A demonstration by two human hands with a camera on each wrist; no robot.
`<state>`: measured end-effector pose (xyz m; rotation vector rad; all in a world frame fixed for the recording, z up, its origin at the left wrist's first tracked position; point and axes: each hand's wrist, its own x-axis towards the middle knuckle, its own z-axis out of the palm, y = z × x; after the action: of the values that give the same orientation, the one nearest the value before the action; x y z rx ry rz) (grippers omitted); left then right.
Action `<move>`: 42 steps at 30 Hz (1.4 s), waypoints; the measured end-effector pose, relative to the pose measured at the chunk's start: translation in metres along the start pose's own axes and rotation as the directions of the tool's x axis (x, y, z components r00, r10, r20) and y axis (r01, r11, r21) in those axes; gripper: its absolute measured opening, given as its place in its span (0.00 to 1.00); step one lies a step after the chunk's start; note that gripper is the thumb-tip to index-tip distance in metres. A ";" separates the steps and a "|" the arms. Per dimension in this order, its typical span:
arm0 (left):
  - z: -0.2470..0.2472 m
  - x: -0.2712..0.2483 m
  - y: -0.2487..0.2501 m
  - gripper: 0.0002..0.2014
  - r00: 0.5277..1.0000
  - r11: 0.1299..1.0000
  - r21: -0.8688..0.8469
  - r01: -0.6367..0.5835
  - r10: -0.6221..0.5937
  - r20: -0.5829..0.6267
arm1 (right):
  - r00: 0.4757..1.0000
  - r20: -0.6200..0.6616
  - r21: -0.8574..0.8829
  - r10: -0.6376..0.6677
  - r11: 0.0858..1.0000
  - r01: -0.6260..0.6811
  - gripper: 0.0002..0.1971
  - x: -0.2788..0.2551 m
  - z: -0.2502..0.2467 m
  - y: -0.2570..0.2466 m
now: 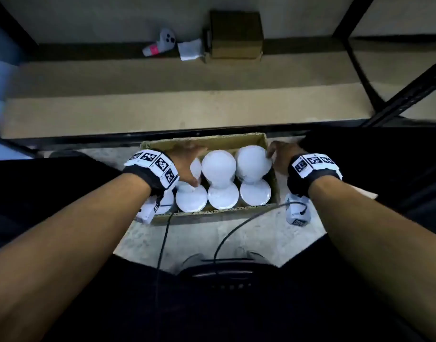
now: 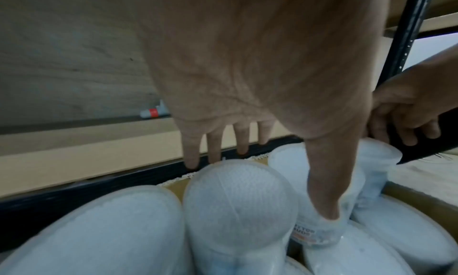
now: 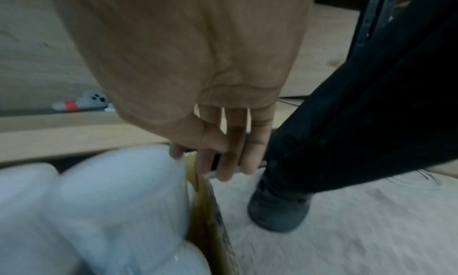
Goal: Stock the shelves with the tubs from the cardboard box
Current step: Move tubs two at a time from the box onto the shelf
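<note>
An open cardboard box [image 1: 212,214] stands on the floor in front of the shelf, packed with several white round tubs. Three front tubs show flat lids [image 1: 223,196]; taller wrapped tubs [image 1: 219,166] stand behind. My left hand [image 1: 194,166] reaches into the box's left back part. Its straight fingers [image 2: 190,153] spread past one wrapped tub [image 2: 238,200], and its thumb [image 2: 324,191] points down against a labelled tub [image 2: 319,234]. My right hand [image 1: 278,154] is at the box's right wall [image 3: 210,210]. Its thumb touches the right back tub [image 1: 252,161] and its bent fingers [image 3: 230,161] hang outside.
The low shelf board [image 1: 187,112] lies just beyond the box behind a black rail. At its back sit a small cardboard box [image 1: 236,33], a white packet [image 1: 191,49] and a grey controller [image 1: 162,43]. A black upright [image 1: 409,90] stands right. My shoe [image 3: 280,210] is beside the box.
</note>
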<state>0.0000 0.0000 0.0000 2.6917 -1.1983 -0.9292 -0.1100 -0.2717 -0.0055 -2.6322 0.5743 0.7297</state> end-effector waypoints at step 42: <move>-0.030 0.027 0.030 0.47 0.950 0.968 -0.176 -0.182 0.127 -0.285 | 0.968 -0.252 0.306 -0.004 0.948 0.084 0.47 -0.002 -0.015 -0.024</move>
<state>0.0101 -0.0452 0.0198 2.4278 -1.1680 -0.5982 -0.0937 -0.2568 0.0130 -2.4382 0.6386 0.2645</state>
